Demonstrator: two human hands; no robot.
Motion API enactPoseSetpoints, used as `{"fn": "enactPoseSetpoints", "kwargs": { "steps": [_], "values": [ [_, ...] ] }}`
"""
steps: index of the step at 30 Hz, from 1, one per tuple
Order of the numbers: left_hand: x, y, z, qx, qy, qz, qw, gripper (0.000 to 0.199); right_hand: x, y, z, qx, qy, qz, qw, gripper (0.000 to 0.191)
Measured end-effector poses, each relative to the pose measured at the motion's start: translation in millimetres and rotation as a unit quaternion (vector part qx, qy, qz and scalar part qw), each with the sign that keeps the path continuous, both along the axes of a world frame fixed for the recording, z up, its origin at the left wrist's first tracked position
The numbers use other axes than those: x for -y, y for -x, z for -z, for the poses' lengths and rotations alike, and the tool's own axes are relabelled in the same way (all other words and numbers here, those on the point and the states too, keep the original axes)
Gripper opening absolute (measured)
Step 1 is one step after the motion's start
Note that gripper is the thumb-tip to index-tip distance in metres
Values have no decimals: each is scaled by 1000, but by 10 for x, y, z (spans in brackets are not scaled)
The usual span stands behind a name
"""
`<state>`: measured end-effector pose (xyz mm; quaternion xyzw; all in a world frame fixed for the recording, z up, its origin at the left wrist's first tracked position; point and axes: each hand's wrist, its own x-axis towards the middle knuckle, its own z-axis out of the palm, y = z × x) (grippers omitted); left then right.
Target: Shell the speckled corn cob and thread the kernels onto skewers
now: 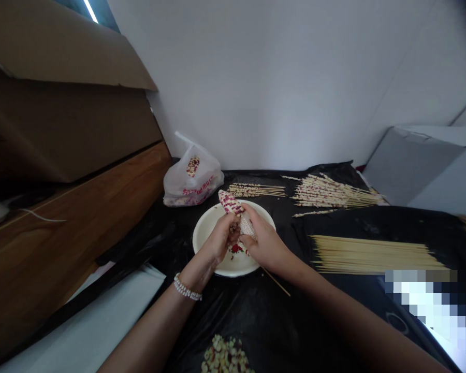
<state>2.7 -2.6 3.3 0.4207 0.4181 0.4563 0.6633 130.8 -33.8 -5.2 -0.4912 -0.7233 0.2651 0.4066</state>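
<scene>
The right hand [264,237] grips a purple-and-white corn cob [230,202] — kernels on its far end, bare at the near end — above a cream bowl [202,233]. The left hand [220,237] curls against the cob; whether it pinches anything, I cannot tell. Red kernels [236,248] lie in the bowl. Beyond stand a tied plastic bag [179,181] and kernel-threaded skewers [321,192]; bare skewers [373,255] lie to the right — loose kernels [225,357] nearest the viewer.

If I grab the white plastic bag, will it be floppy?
The white plastic bag looks floppy, since its thin sides crease. It may have some weight, because red and cream pieces show inside. It probably won't roll: its base spreads wide.
</scene>
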Motion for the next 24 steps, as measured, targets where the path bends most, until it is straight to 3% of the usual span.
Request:
{"fn": "enactPoseSetpoints", "kwargs": {
  "steps": [10, 16, 24],
  "values": [
    [12, -19, -13, 18, -11, -6, 1000, 24, -15, -19, -5, -3, 0, -4, 1000, 79],
    [-15, 10, 56, 1, 7, 1, 1000, 19, -18, -9, 18, 1, -1, -3, 1000, 79],
    [5, -22, 19, -6, -25, -11, 1000, 22, 16, 22, 42, 7, -20, 5, 1000, 80]
  ]
}}
